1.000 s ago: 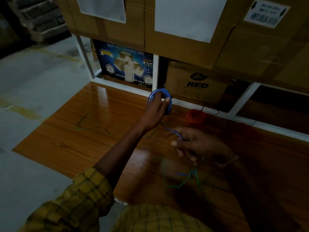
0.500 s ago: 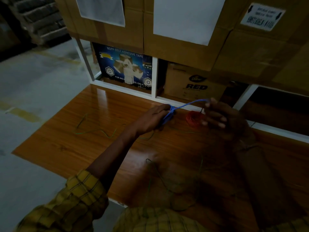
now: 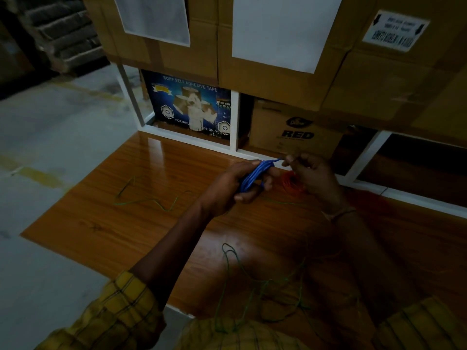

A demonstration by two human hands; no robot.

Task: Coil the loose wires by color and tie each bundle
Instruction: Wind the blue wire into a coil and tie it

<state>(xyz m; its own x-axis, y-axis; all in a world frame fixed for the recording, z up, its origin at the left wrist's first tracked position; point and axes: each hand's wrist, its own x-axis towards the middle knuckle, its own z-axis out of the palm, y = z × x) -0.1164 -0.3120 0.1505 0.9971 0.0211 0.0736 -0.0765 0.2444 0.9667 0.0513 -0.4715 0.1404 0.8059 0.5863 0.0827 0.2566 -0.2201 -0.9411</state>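
It's dim here. Near the wooden surface's (image 3: 106, 223) front edge, a loose green wire (image 3: 228, 279) tangles into shadow, half lost. Another green wire (image 3: 151, 202) lies toward the left edge. Mid-surface, the left hand (image 3: 227, 188) grips the blue wire coil (image 3: 252, 176); the right hand (image 3: 310, 175) pinches its free end. A red wire coil (image 3: 290, 184) sits mostly hidden behind the hands. Beyond the far edge, boxes read "BOPP SELF ADHESIVE TAPE" (image 3: 189, 107) and "RED" (image 3: 297, 127).

The person wears a yellow shirt (image 3: 227, 334) crossed by thin dark checks (a plaid). Its sleeves (image 3: 113, 314) are rolled up. A thin band (image 3: 340, 213) circles the right wrist.
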